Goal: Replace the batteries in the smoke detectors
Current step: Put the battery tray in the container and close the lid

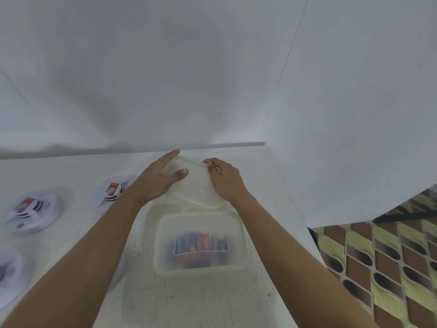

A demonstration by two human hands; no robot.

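Observation:
A clear plastic box [165, 266] with a green rim stands on the white counter, with several batteries [201, 242] inside. Just behind it both hands hold its translucent lid [196, 185], tilted above the counter. My left hand [160, 176] grips the lid's left end, thumb on top. My right hand [224, 178] pinches its right end. Two white smoke detectors lie open at the left, one [113, 188] near my left forearm and another [35, 211] further left, each with a red-labelled battery showing. A third detector [11, 278] sits at the left edge, partly cut off.
A white wall rises behind the counter [212, 304] and a white panel closes it off on the right. The counter's right edge drops to a patterned brown and yellow floor [378, 268]. A round white object lies partly hidden under my left forearm.

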